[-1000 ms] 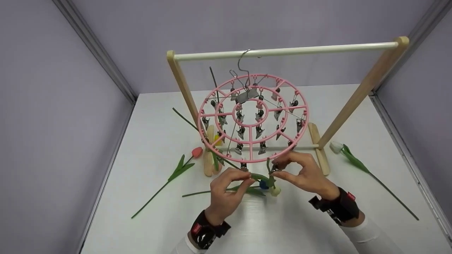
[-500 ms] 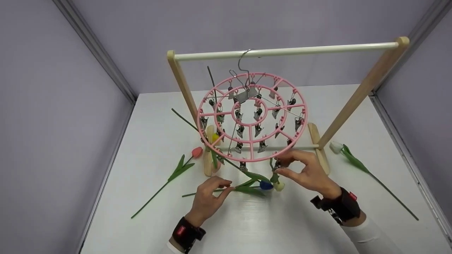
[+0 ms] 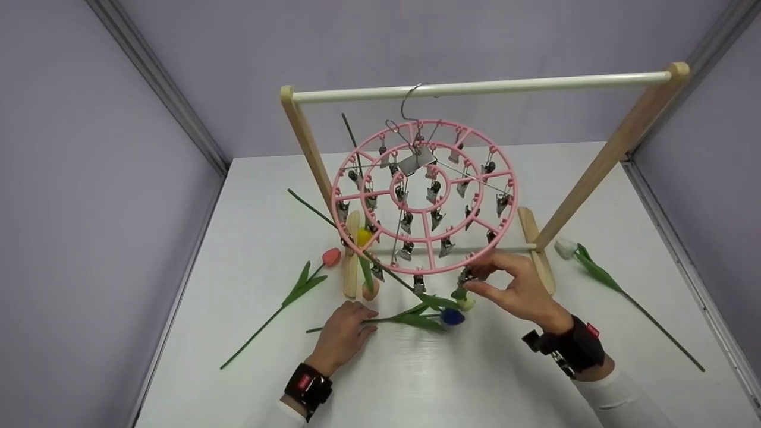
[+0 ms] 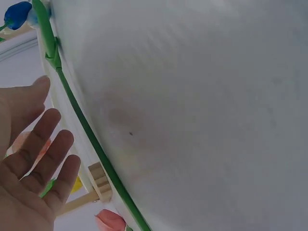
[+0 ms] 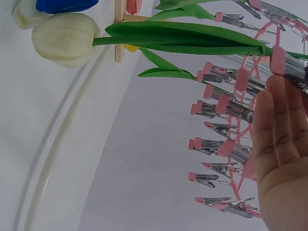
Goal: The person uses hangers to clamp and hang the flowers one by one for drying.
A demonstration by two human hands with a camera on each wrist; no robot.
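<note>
In the head view, my left hand [image 3: 345,336] lies over the stem of a blue tulip [image 3: 452,317] on the table. The left wrist view shows its fingers [image 4: 60,149] extended beside the green stem [image 4: 91,132], apart from it. My right hand [image 3: 517,291] pinches a metal clip [image 3: 466,276] at the near right edge of the pink round clip hanger [image 3: 429,255]. Below that clip is a white tulip [image 3: 466,304], head downward. In the right wrist view, the clip [image 5: 278,60] sits at the white tulip's [image 5: 65,41] leaf and stem; my thumb is hidden.
The hanger hooks over the white bar [image 3: 487,87] of a wooden rack. Several clips dangle from its rings. A yellow tulip [image 3: 364,236] and an orange one [image 3: 370,290] are under its left side. A red tulip [image 3: 332,257] lies left, another white tulip [image 3: 566,248] right.
My left hand has left the white tulip's leaves and moved down and left to the blue tulip's stem, its fingers spreading. My right hand stays at the clip. The hanger has swung slightly.
</note>
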